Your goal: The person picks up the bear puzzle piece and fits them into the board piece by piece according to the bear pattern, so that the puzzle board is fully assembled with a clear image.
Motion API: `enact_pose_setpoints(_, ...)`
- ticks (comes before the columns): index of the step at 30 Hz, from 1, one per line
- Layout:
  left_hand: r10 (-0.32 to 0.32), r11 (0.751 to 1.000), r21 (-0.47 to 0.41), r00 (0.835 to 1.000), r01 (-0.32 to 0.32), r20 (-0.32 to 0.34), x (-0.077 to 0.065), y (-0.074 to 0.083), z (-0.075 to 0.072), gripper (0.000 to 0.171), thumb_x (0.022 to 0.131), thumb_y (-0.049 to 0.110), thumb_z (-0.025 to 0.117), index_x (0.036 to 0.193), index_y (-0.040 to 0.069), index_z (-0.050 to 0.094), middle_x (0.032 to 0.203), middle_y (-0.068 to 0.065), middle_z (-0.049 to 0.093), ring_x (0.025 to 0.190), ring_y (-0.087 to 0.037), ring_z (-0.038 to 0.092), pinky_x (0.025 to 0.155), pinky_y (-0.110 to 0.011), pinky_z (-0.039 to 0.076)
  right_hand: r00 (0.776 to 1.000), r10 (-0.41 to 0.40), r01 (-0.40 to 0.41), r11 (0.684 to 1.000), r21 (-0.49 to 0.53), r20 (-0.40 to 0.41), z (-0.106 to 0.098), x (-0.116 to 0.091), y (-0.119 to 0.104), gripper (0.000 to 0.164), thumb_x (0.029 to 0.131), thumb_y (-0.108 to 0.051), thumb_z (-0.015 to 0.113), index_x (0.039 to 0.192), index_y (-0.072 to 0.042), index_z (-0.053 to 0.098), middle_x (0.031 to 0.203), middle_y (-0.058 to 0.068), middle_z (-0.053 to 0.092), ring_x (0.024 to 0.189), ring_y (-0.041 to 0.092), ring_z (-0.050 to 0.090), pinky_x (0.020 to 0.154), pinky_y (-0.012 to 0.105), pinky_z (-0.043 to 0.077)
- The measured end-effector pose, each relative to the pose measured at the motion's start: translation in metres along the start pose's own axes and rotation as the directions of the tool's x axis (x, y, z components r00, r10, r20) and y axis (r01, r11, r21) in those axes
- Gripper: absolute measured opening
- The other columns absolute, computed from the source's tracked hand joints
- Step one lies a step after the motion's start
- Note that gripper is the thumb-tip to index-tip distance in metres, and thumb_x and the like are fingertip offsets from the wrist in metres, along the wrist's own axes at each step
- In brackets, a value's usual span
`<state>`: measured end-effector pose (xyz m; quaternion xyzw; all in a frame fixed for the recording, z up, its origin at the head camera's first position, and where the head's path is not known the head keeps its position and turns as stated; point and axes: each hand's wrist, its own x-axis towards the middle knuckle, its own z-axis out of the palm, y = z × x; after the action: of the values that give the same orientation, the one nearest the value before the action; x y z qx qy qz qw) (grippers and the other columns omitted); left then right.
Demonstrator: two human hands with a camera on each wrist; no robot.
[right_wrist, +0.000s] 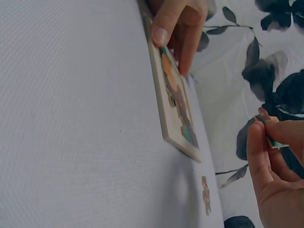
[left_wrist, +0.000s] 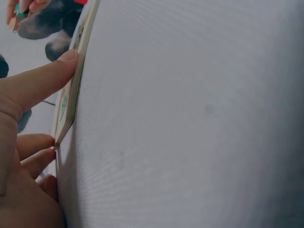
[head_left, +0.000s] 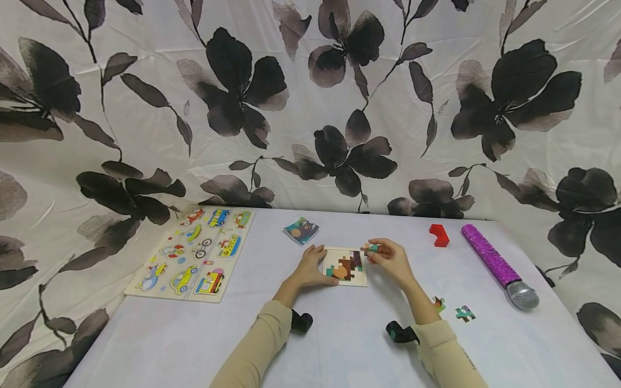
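A small jigsaw board (head_left: 365,274) with a pale wooden frame lies on the table, partly filled with brown, orange and green pieces. My left hand (head_left: 309,268) holds its left side, thumb at the near edge and fingers toward the far corner. In the left wrist view, fingertips (left_wrist: 70,55) press against the board's edge. Just off the board's right side, my right hand (head_left: 392,262) pinches a green and brown jigsaw piece (head_left: 372,248) between thumb and fingers. The right wrist view shows that piece (right_wrist: 275,143) raised above the table; the fingers hide part of it.
Two loose jigsaw pieces (head_left: 466,313) lie near the right forearm. Farther right are a red angular block (head_left: 439,236) and a glittery purple microphone (head_left: 492,256). A vehicle puzzle board (head_left: 186,256) lies at left, and a small picture card (head_left: 302,230) sits behind the left hand.
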<state>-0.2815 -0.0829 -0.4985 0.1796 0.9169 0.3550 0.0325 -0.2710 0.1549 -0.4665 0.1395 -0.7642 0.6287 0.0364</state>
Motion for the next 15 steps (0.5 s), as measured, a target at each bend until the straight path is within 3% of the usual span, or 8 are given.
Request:
enact_pose_setpoints(7,-0.005,1.000,0.001,1.000,0.005,0.002,0.0006,-0.0013,0.0007,0.093,0.065,0.035,0.083,0.135,-0.011,0.042,0.145,-0.025,0.036,0.138,-0.043,0.020,0.112,-0.054,0.021,1.000,-0.028,0.028,0.999,0.029,-0.005,0.0005,0.0012,0.0016,0.040,0.085,0.008,0.060,0.122,0.017,0.050,0.101,0.034,0.059,0.074,0.004,0.065,0.069,0.021,0.056)
enact_pose_setpoints(15,0.008,1.000,0.027,1.000,-0.008,0.002,0.0014,-0.0032,0.0010,0.092,0.065,0.034,0.083,0.135,-0.011,0.042,0.144,-0.025,0.036,0.137,-0.044,0.021,0.111,-0.055,0.022,0.998,0.051,-0.050,0.998,0.040,-0.032,0.0004,0.0037,-0.0002,0.047,0.084,0.001,0.066,0.128,0.007,0.052,0.106,0.027,0.055,0.081,0.004,0.065,0.074,0.021,0.055)
